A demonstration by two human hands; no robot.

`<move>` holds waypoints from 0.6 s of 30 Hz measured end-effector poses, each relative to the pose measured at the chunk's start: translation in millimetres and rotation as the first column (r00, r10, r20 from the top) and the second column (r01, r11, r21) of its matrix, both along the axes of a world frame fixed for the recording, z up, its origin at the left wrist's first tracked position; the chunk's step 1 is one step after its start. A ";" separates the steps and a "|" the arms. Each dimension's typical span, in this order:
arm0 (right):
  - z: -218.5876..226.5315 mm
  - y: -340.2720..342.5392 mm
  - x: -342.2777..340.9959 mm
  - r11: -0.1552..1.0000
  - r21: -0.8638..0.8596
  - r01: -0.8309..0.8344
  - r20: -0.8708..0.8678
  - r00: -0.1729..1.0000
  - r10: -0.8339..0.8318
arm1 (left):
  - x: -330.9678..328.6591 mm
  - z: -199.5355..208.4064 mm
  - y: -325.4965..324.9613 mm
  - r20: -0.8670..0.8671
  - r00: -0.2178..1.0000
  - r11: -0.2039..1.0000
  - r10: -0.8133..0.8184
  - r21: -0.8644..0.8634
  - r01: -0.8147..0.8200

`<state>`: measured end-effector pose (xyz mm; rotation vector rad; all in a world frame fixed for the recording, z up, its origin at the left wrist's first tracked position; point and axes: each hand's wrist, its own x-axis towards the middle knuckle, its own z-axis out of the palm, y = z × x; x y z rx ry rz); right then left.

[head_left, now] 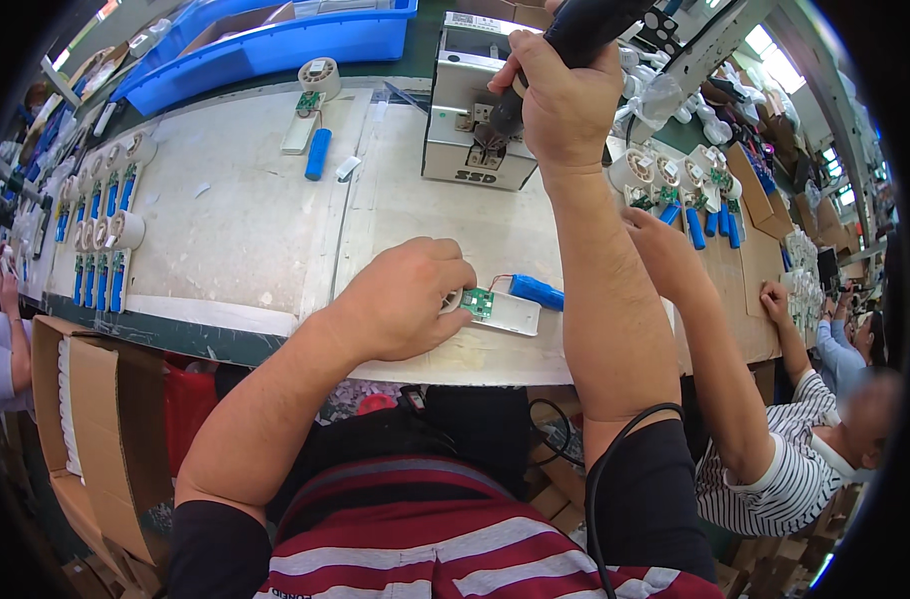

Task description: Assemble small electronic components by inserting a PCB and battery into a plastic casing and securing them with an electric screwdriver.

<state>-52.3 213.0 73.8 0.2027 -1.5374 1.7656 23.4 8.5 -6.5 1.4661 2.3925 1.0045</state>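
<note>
My right hand (pixel 572 105) is wrapped round a black electric screwdriver (pixel 585 30). Its tool end points down at the front of a metal box-shaped screw feeder (pixel 450 85); whether the bit touches a screw cannot be seen. Lower down, my left hand (pixel 405 299) grips the round end of a white plastic housing (pixel 515 315) that lies on the table. Close to my fingertips a green circuit board (pixel 477 302) sits in the housing. Thin wires lead from it to a blue cylindrical battery (pixel 537 292), which rests beside the housing's far edge.
Another white housing (pixel 300 130) with a blue battery (pixel 318 155) lies at the back. Rows of similar units (pixel 100 270) stand at left, and more (pixel 679 185) at right. A blue bin (pixel 275 50) is behind. A co-worker's arm (pixel 709 319) reaches in from the right.
</note>
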 end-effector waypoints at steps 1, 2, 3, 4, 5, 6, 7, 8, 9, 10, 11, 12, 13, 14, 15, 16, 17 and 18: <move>-0.6 0.4 -0.1 1.000 0.010 0.007 0.032 0.999 -0.008 | -0.2 0.0 0.1 0.007 1.000 1.000 -0.001 -0.010 0.001; -1.7 1.1 -0.8 1.000 0.010 0.007 0.033 0.999 -0.007 | -0.2 -0.2 0.2 0.008 1.000 1.000 -0.001 -0.010 0.001; -3.4 1.8 -1.7 1.000 0.004 0.000 0.020 1.000 0.000 | 0.0 -0.5 0.4 -0.004 1.000 1.000 -0.001 0.003 0.001; -5.0 2.3 -2.6 1.000 -0.002 -0.007 0.007 1.000 0.007 | 0.1 -0.8 0.6 -0.016 1.000 1.000 0.000 0.016 0.000; -6.5 2.8 -3.4 1.000 -0.002 -0.008 0.009 1.000 0.008 | 0.1 -1.0 0.8 -0.015 1.000 1.000 0.001 0.016 -0.001; -7.9 3.2 -4.1 1.000 -0.011 -0.030 0.003 1.000 0.030 | 0.0 -1.3 1.0 -0.020 1.000 1.000 0.001 0.016 -0.001; -7.8 2.9 -4.1 0.999 -0.019 -0.050 -0.002 0.999 0.050 | -0.2 -1.3 0.9 -0.026 1.000 1.000 0.001 0.016 -0.001; -7.6 3.0 -3.7 0.999 -0.019 -0.050 -0.002 0.999 0.050 | -0.2 -1.6 0.9 -0.026 1.000 1.000 0.001 0.016 -0.001; -7.3 3.3 -2.7 0.999 0.011 -0.050 0.026 0.998 0.050 | -0.2 -2.2 0.9 -0.025 1.000 1.000 0.001 0.021 0.000; -5.6 2.6 -1.6 0.998 0.041 -0.051 0.053 0.997 0.049 | -0.9 -2.4 0.9 -0.026 1.000 1.000 0.001 0.026 0.000; -4.2 2.3 1.1 0.998 0.042 -0.051 0.052 0.997 0.049 | -1.0 -2.4 0.6 -0.027 1.000 1.000 0.001 0.028 0.000; -2.6 2.2 5.1 0.996 0.050 -0.069 0.064 0.996 0.065 | -0.8 -2.3 0.2 -0.017 1.000 1.000 0.003 0.021 -0.002; -0.3 2.1 7.9 0.995 0.056 -0.088 0.078 0.994 0.083 | 0.0 -2.1 0.3 -0.007 1.000 1.000 0.006 0.015 -0.006; 3.4 1.3 8.5 0.994 0.058 -0.089 0.078 0.993 0.085 | -0.1 -1.2 0.6 -0.007 1.000 1.000 0.008 0.016 -0.008; 7.5 0.0 8.9 0.996 0.016 -0.087 0.021 0.996 0.087 | -0.4 0.1 0.9 -0.007 1.000 1.000 0.006 0.018 -0.006; 9.4 -1.4 9.3 0.996 -0.027 -0.083 -0.036 0.996 0.082 | -0.8 0.9 0.5 -0.007 1.000 1.000 0.001 0.019 -0.001; 8.9 -2.5 9.2 0.996 -0.027 -0.080 -0.035 0.996 0.080 | -0.7 0.6 0.1 -0.006 1.000 1.000 -0.001 0.019 0.001; 7.8 -3.7 8.8 0.997 -0.038 -0.067 -0.033 0.997 0.066 | -0.3 0.0 -0.5 -0.004 1.000 1.000 0.000 0.024 0.000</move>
